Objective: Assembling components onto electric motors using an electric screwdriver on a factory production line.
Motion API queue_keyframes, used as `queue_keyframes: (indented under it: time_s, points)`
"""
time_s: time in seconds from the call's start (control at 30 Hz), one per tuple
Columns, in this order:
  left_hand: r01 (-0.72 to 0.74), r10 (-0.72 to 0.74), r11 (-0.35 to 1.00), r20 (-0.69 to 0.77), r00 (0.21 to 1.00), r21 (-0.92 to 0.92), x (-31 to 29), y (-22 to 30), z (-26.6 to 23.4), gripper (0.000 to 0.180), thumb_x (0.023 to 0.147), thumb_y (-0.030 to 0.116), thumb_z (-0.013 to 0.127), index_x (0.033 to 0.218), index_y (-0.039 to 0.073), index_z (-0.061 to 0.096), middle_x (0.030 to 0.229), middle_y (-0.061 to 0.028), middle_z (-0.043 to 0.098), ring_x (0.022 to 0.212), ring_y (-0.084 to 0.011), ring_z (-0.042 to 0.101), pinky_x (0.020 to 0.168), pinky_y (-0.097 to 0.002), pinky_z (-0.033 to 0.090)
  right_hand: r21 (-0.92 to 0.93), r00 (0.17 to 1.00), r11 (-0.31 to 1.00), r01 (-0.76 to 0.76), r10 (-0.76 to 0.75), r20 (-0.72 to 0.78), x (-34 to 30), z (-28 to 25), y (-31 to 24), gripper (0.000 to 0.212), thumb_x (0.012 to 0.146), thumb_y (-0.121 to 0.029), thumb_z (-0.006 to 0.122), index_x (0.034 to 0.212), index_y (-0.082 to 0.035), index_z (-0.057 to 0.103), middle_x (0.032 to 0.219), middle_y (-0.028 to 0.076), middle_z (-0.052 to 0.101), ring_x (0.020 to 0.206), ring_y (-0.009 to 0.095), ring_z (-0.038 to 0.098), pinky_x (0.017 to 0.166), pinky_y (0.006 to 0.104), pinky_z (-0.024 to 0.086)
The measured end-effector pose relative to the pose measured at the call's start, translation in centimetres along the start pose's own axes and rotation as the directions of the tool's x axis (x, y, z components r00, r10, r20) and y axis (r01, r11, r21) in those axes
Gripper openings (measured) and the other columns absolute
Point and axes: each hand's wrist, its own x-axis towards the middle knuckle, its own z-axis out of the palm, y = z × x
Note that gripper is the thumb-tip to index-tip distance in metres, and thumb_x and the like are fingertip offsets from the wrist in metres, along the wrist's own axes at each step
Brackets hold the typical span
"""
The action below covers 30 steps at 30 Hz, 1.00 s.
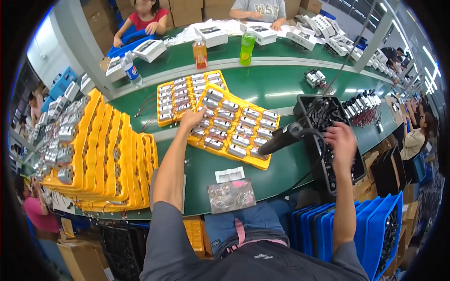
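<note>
My left hand (191, 120) is at the left edge of a yellow tray (274, 161), its fingers closed over the rim beside a motor. Rows of silver cylindrical motors (236, 151) with thin wires fill this tray, which lies at an angle and overlaps a second yellow tray (161, 89) of motors behind it. Over a black bin (332, 187) of small black parts (321, 114), my right hand (341, 140) is raised, slightly blurred, with fingers apart and nothing visible in them. A black power screwdriver (283, 138) hangs between the tray and the bin.
Stacked yellow trays (117, 173) rise at the left. A small white tray (229, 175) and a clear plastic-wrapped packet (232, 195) lie at the near edge. Drink bottles (246, 49) stand along the far side. Loose motors (363, 105) sit right, blue bins (375, 220) below. Two people work opposite.
</note>
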Motion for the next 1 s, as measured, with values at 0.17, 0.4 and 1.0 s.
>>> queue_keyframes:
  time_s: [0.17,0.4,1.0]
  points:
    - [-0.182,0.179,0.939,-0.035,0.983,-0.292,-0.4,1.9,0.7,0.072,0.07,0.058,0.067,0.092,-0.01,0.064,0.096,-0.0281,0.065,0.09,-0.0354,0.065,0.076,-0.0419,0.05,-0.058,0.55,0.761,-0.647,0.517,0.656,6.3,5.9,16.8,0.022,0.083,-0.015,0.066,0.097,0.002,0.064,0.087,0.01,0.065,0.081,0.015,0.06,0.075,0.0307,0.049]
    - [-0.265,0.244,0.963,-0.271,0.931,-0.042,-2.9,4.8,-1.8,0.066,0.073,0.053,0.069,0.086,-0.011,0.062,0.089,-0.0279,0.065,0.083,-0.0391,0.064,0.073,-0.0445,0.049,-0.416,0.77,0.847,-0.332,0.498,0.4,6.0,10.9,19.3,0.04,0.084,-0.033,0.068,0.103,0.002,0.062,0.093,0.012,0.065,0.081,0.016,0.061,0.07,0.0317,0.048]
    - [-0.222,0.145,0.936,-0.275,0.95,-0.274,-2.7,14.4,-10.2,0.057,0.069,0.044,0.074,0.066,-0.011,0.06,0.062,-0.0201,0.063,0.057,-0.028,0.065,0.056,-0.039,0.049,-0.178,0.889,0.977,-0.121,0.186,0.417,16.1,13.2,10.0,0.026,0.083,-0.016,0.069,0.091,0.009,0.065,0.083,0.01,0.067,0.067,0.013,0.062,0.061,0.0257,0.049]
